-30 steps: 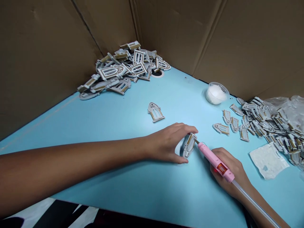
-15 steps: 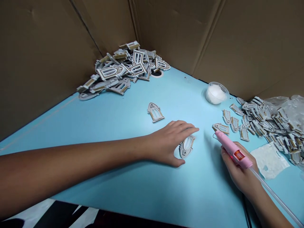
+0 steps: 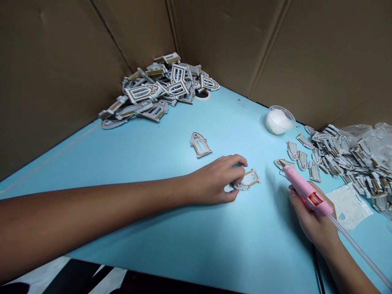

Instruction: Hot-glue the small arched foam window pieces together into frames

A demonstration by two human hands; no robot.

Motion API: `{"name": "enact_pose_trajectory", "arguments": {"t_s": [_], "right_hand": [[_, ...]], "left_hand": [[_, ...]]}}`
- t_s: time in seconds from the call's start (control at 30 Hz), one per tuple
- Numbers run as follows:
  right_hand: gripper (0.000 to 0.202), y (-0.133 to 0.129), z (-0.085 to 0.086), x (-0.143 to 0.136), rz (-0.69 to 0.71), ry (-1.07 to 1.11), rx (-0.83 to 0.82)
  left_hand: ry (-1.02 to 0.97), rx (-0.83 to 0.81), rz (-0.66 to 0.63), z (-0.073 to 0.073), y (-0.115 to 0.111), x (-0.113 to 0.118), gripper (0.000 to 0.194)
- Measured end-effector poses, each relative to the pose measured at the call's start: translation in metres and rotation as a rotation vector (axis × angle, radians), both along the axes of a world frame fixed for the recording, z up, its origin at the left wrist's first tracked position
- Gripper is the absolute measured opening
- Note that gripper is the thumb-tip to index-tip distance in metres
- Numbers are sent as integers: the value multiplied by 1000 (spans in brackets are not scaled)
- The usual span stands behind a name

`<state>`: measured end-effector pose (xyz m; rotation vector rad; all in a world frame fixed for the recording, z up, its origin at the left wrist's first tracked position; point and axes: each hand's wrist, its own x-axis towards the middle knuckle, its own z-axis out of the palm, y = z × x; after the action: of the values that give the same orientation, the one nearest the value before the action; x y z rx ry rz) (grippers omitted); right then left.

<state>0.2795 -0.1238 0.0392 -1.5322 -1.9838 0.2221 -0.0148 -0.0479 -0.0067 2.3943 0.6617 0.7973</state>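
Note:
My left hand (image 3: 222, 177) rests at the middle of the blue table, its thumb and fingers closed on the rounded end of a small arched window-frame piece (image 3: 251, 178). The square end of that piece points right, and the fingertips partly cover it. In my right hand (image 3: 317, 220) is a pink hot glue gun (image 3: 306, 190), its nozzle aimed up and left, with a long clear glue stick (image 3: 357, 249) out of its back. A second arched window-frame piece (image 3: 200, 145) lies flat beyond my left hand.
Many larger arched pieces (image 3: 143, 93) are heaped in the back corner against cardboard walls (image 3: 226, 41). Smaller pieces (image 3: 333, 151) are piled at right beside a plastic bag (image 3: 376, 143). A clear cup of white material (image 3: 278, 120) stands behind; a whitish sheet (image 3: 349, 206) lies near my right hand.
My left fingers have closed from a wide spread onto the window-frame piece, which has turned so its square end points right. My right hand with the glue gun has shifted slightly right.

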Motion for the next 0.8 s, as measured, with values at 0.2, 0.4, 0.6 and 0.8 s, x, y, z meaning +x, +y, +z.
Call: {"name": "enact_pose_trajectory", "arguments": {"t_s": [0.2, 0.4, 0.6, 0.8], "right_hand": [[3, 0, -1, 0, -5, 4, 20], [2, 1, -3, 0, -8, 12, 25], [4, 1, -5, 0, -11, 30, -2], [4, 2, -6, 1, 5, 12, -15]], "left_hand": [[158, 148, 26, 5, -2, 1, 27], [353, 199, 345, 11, 5, -2, 57], [446, 182, 432, 8, 10, -3, 43], [246, 233, -7, 9, -20, 5, 30]]}}
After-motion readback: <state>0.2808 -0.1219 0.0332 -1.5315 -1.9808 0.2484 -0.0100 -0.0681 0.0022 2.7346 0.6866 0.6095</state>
